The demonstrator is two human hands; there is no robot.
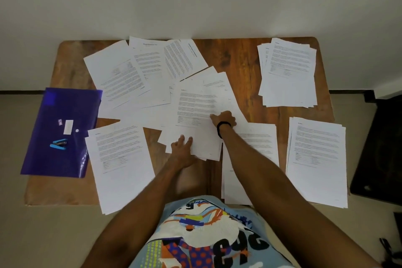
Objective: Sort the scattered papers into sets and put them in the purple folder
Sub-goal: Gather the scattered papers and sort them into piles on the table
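Printed white papers cover a wooden table [243, 65]. A loose, overlapping pile [195, 102] lies in the middle, with more scattered sheets [134, 72] at the back left. My left hand [181, 148] rests flat with spread fingers on the pile's near edge. My right hand [224, 118], with a black band at the wrist, sits on the pile's right side with fingers curled at a sheet's edge. Neater stacks lie at the back right [289, 74], front right [317, 159], front left [119, 163] and under my right forearm [252, 143]. The purple folder [63, 132] lies shut at the left edge.
A small blue stapler [58, 144] and a white label [68, 126] sit on top of the folder. A dark chair or piece of furniture [378, 150] stands to the right of the table. A white wall runs behind the table's far edge.
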